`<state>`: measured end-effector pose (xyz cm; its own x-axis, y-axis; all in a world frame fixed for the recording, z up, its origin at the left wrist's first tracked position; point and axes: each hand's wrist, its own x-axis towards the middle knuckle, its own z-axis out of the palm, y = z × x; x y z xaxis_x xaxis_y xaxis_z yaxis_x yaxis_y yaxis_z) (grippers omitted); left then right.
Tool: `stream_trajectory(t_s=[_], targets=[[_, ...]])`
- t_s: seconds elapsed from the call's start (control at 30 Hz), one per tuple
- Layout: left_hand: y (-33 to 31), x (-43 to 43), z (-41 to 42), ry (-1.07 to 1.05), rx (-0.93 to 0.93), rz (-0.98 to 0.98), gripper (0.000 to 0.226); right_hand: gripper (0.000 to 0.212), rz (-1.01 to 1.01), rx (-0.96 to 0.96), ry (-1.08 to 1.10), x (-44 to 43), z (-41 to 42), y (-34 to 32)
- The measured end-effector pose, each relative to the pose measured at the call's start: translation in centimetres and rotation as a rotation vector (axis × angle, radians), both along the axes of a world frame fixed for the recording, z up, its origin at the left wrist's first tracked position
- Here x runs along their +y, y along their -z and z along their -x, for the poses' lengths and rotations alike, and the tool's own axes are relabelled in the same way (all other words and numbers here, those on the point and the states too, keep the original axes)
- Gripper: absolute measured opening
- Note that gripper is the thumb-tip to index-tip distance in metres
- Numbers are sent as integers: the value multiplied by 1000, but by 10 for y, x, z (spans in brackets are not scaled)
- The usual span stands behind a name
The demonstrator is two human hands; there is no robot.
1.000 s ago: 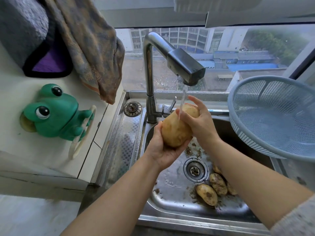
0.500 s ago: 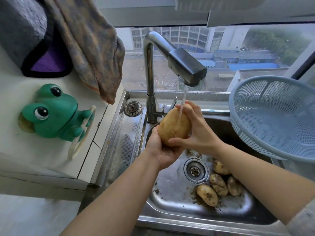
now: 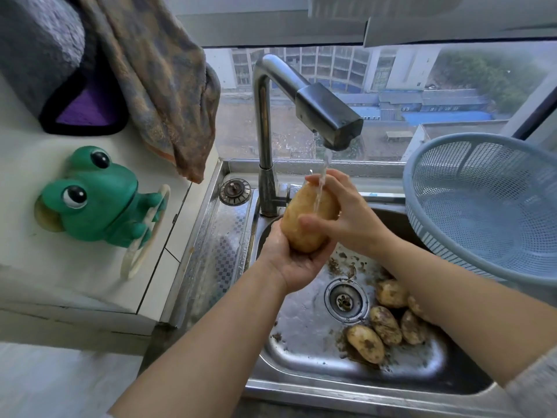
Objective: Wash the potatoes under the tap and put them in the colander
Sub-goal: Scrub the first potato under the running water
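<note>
A large yellow-brown potato [image 3: 304, 220] stands nearly upright under the running tap [image 3: 328, 120], and the water stream falls on its top. My left hand [image 3: 289, 260] cups it from below. My right hand [image 3: 346, 212] wraps round its right side, thumb across the front. Several muddy potatoes [image 3: 385, 324] lie on the bottom of the steel sink [image 3: 301, 327], right of the drain [image 3: 346, 300]. The blue colander [image 3: 482, 206] sits tilted at the sink's right edge and holds nothing that I can see.
A green frog holder [image 3: 96, 197] sticks to the white tiled ledge on the left. Cloths [image 3: 156, 82] hang above it. A sink plug [image 3: 235, 191] lies beside the tap base. Mud flecks dot the sink floor. The window is straight ahead.
The potato has been turned more upright under the stream. My right hand has slid from its top down round its right side, and my left hand has shifted beneath it.
</note>
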<state>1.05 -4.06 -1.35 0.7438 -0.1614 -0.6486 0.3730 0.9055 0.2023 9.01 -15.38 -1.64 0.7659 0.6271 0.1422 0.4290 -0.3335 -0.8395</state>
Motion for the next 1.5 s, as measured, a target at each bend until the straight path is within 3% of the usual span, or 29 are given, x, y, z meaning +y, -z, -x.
stream_trajectory(t_s=[0.1, 0.23, 0.3, 0.37, 0.5, 0.57, 0.73, 0.83, 0.93, 1.0, 1.07, 1.17, 1.3, 1.37, 1.5], targets=[[-1, 3, -2, 7, 6, -4, 41, 71, -90, -4, 75, 4, 7, 3], [1, 5, 0, 84, 10, -31, 43, 110, 60, -99, 24, -4, 16, 8], [0, 4, 1, 105, 0, -27, 43, 115, 102, -132, -17, -11, 11, 6], [1, 6, -1, 112, -7, -39, 46, 108, -29, -75, 16, -14, 4, 3], [2, 8, -7, 214, 1, -75, 58, 105, -356, 436, 214, -13, -4, -4], [2, 6, -11, 280, 2, -110, 57, 96, -435, 574, 261, -11, -5, -6], [-4, 2, -35, 444, -12, -354, 57, 60, -623, 676, 496, -11, -7, -12], [-16, -3, -45, 492, 80, -457, 54, 43, -648, 711, 618, -14, -12, -12], [-24, -11, -56, 501, 169, -525, 75, 33, -722, 802, 728, -18, -13, -10], [-25, -17, -62, 481, 185, -491, 87, 33, -735, 875, 762, -22, -13, -8], [-22, -21, -63, 445, 209, -490, 83, 31, -736, 909, 789, -26, -12, -6], [-10, -24, -56, 388, 207, -641, 62, 34, -763, 995, 815, -26, -11, -3], [0, -23, -37, 125, 9, -609, 33, 68, -733, 1252, 824, -12, -1, 1], [8, -21, -28, -38, -110, -647, 41, 73, -714, 1349, 838, -4, 6, 1], [24, -13, -8, -135, -345, -1091, 75, 61, -721, 1461, 890, 11, 14, -4]])
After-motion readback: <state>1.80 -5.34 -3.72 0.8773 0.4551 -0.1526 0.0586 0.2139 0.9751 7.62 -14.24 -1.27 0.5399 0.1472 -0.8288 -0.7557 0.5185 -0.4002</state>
